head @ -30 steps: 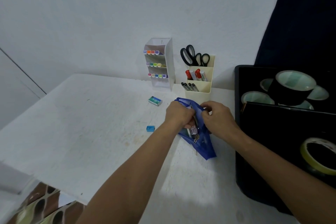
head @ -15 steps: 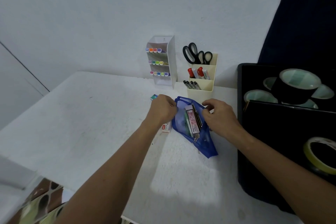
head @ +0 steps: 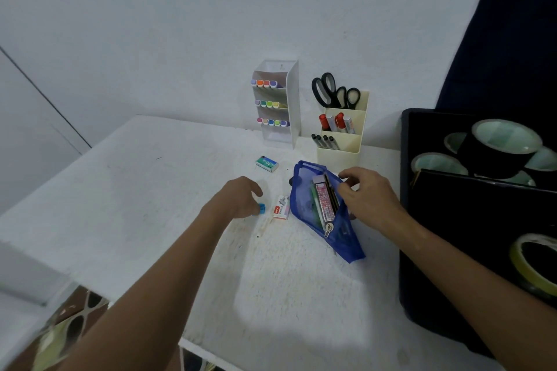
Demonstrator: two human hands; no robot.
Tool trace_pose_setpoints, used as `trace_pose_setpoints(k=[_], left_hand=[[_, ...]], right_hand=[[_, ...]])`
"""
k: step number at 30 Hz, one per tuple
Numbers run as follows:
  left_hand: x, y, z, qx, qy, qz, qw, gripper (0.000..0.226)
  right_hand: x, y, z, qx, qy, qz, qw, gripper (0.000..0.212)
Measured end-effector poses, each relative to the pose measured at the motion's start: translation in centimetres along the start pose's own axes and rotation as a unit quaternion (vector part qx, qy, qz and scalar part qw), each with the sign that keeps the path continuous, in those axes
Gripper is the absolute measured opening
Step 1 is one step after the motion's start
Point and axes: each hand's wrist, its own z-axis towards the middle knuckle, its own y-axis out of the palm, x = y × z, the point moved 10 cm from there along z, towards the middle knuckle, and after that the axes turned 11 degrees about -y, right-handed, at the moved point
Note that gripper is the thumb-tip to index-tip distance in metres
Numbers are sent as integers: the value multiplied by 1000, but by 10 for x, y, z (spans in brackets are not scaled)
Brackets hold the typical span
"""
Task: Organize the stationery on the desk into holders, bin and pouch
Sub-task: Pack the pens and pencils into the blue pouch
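Note:
A blue mesh pouch (head: 346,238) lies open on the white desk (head: 150,190) with pencils and a pink box inside. My right hand (head: 370,196) pinches the pouch's upper edge and holds it open. My left hand (head: 238,199) is over a small blue sharpener (head: 261,208), fingertips curled around it on the desk. A white and red staples box (head: 281,208) lies between the sharpener and the pouch. A green and white staples box (head: 266,163) lies farther back.
A white marker holder (head: 291,105) with coloured markers and a cream holder (head: 340,153) with scissors, markers and pens stand at the wall. A black bin (head: 405,220) with tape rolls fills the right side. The desk's front edge is near my left forearm.
My left hand left the pouch and moved left to the blue sharpener. The white and red staples box now lies uncovered beside the pouch. My right hand stays on the pouch's edge.

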Motion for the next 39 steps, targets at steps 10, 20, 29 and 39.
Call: trace_pose_setpoints(k=[10, 20, 29, 39], left_hand=[[1, -3, -1, 54, -2, -31, 998, 31], [81, -9, -18, 34, 68, -198, 977, 27], [104, 12, -20, 82, 4, -330, 940, 31], [77, -9, -21, 172, -4, -341, 924, 25]], right_hand=[[1, 0, 1, -1, 4, 1, 1000, 36], [3, 0, 3, 2, -4, 3, 1000, 32], [0, 0, 3, -3, -20, 14, 1000, 31], [7, -2, 6, 16, -15, -7, 1000, 31]])
